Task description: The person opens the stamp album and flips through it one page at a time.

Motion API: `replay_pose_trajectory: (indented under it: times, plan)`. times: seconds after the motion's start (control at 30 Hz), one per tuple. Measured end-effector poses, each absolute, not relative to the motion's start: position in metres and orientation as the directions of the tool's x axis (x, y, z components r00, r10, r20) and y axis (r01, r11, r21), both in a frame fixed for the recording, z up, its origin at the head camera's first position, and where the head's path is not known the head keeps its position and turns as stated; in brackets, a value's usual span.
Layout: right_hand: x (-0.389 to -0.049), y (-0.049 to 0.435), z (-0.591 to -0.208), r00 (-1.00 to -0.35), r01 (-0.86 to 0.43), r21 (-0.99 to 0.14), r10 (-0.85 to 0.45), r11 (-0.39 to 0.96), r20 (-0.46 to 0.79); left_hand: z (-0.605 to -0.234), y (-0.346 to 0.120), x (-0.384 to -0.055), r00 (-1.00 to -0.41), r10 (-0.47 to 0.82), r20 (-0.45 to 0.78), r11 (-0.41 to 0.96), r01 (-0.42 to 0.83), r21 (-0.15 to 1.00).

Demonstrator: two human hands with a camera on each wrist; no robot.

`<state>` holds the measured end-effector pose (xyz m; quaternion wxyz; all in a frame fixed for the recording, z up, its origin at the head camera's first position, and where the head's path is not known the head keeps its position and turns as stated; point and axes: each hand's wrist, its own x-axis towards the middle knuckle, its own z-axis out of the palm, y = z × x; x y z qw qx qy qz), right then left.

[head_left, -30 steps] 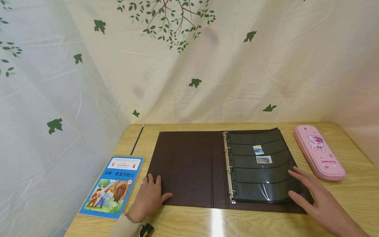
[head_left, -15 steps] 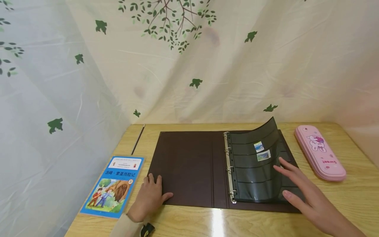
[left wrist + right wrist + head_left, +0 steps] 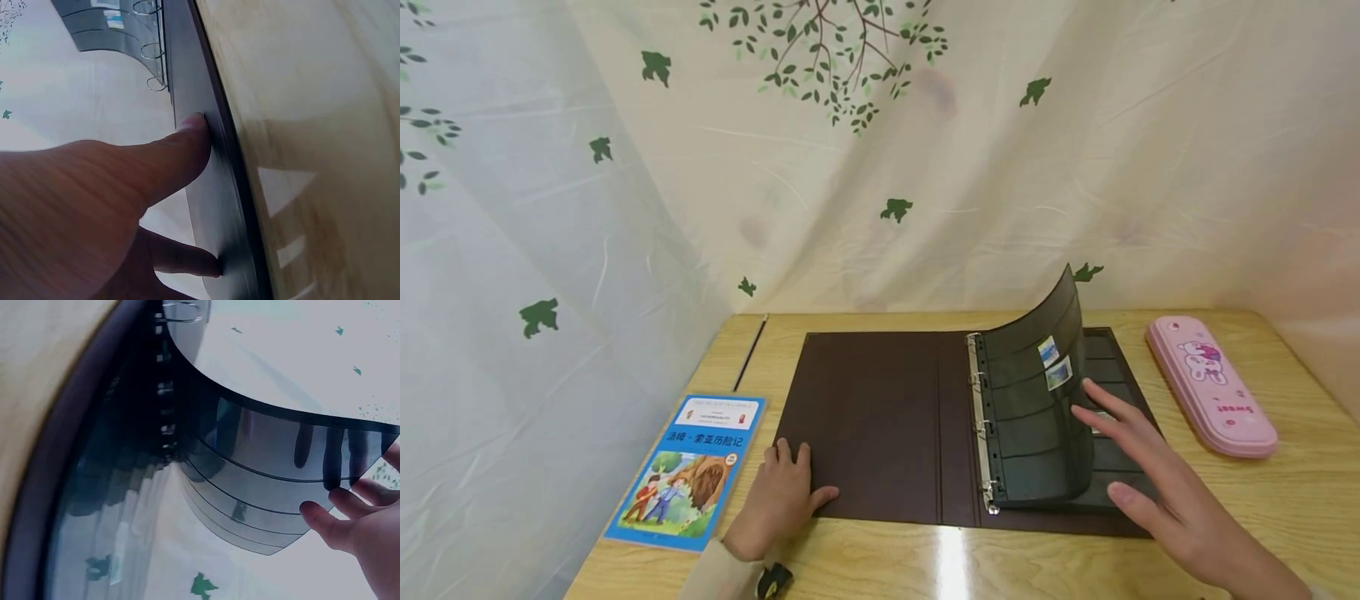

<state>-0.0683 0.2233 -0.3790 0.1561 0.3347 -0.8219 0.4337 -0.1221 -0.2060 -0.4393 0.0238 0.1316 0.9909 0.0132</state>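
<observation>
A dark brown ring binder [image 3: 872, 425] lies spread out on the table, its metal rings [image 3: 976, 427] near the middle. One black pocket page [image 3: 1033, 417] stands lifted and curved on the rings, with two small stamps [image 3: 1058, 373] in its pockets. My right hand [image 3: 1172, 492] is at the page's free edge, fingers extended against its underside, thumb apart. In the right wrist view, the fingers [image 3: 350, 503] meet the edge of the bowed page. My left hand [image 3: 778, 500] rests on the left cover's lower corner; the left wrist view shows the thumb [image 3: 187, 140] on the cover.
A blue picture book [image 3: 685, 475] lies left of the binder, with a pencil [image 3: 750, 354] beyond it. A pink pencil case [image 3: 1210, 387] is at the right. Below the lifted page lies another black page [image 3: 1108, 371]. A patterned curtain [image 3: 970, 167] hangs behind the table.
The right hand has moved left, raising the top pocket page from nearly flat to a steep curve and uncovering the page below. My left hand stays on the cover.
</observation>
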Motion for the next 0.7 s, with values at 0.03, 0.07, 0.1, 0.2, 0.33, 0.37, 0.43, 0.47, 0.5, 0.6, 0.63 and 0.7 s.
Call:
replay_pose_trajectory:
  times: [0.03, 0.07, 0.1, 0.2, 0.33, 0.37, 0.43, 0.47, 0.5, 0.6, 0.63, 0.7]
  plan:
    - [-0.069, 0.221, -0.377, -0.715, -0.698, -0.607, -0.416, 0.38, 0.562, -0.439, -0.206, -0.122, -0.964, 0.261, -0.043, 0.965, 0.26, 0.034]
    - [-0.069, 0.219, -0.375, -0.699, -0.714, -0.603, -0.418, 0.357, 0.58, -0.439, -0.206, -0.122, -0.964, 0.26, -0.045, 0.965, 0.259, 0.035]
    - [-0.07, 0.216, -0.372, -0.687, -0.725, -0.6, -0.418, 0.337, 0.595, -0.439, -0.206, -0.122, -0.965, 0.26, -0.046, 0.965, 0.258, 0.036]
    - [-0.073, 0.207, -0.363, -0.624, -0.778, -0.574, -0.419, 0.255, 0.659, -0.439, -0.206, -0.122, -0.964, 0.263, -0.046, 0.965, 0.261, 0.035]
    - [-0.08, 0.197, -0.357, -0.556, -0.824, -0.543, -0.422, 0.164, 0.716, -0.439, -0.206, -0.122, -0.964, 0.259, -0.052, 0.966, 0.258, 0.035]
    - [-0.081, 0.195, -0.356, -0.547, -0.829, -0.539, -0.425, 0.151, 0.721, -0.439, -0.206, -0.122, -0.965, 0.257, -0.053, 0.966, 0.255, 0.036]
    - [-0.083, 0.192, -0.356, -0.545, -0.829, -0.541, -0.432, 0.145, 0.719, -0.439, -0.206, -0.122, -0.966, 0.251, -0.055, 0.968, 0.249, 0.039]
    - [-0.083, 0.191, -0.356, -0.544, -0.828, -0.541, -0.436, 0.145, 0.716, -0.439, -0.206, -0.122, -0.967, 0.249, -0.055, 0.968, 0.247, 0.041]
    - [-0.084, 0.19, -0.356, -0.542, -0.828, -0.543, -0.441, 0.138, 0.715, -0.44, -0.206, -0.122, -0.967, 0.249, -0.054, 0.968, 0.247, 0.042]
    - [-0.087, 0.186, -0.355, -0.526, -0.828, -0.556, -0.456, 0.081, 0.717, -0.44, -0.206, -0.122, -0.966, 0.252, -0.048, 0.967, 0.251, 0.042]
    - [-0.088, 0.184, -0.355, -0.514, -0.828, -0.559, -0.462, 0.047, 0.723, -0.44, -0.206, -0.122, -0.966, 0.255, -0.044, 0.967, 0.253, 0.038]
    - [-0.091, 0.18, -0.356, -0.484, -0.829, -0.559, -0.47, -0.024, 0.738, -0.44, -0.206, -0.122, -0.965, 0.259, -0.039, 0.966, 0.258, 0.033]
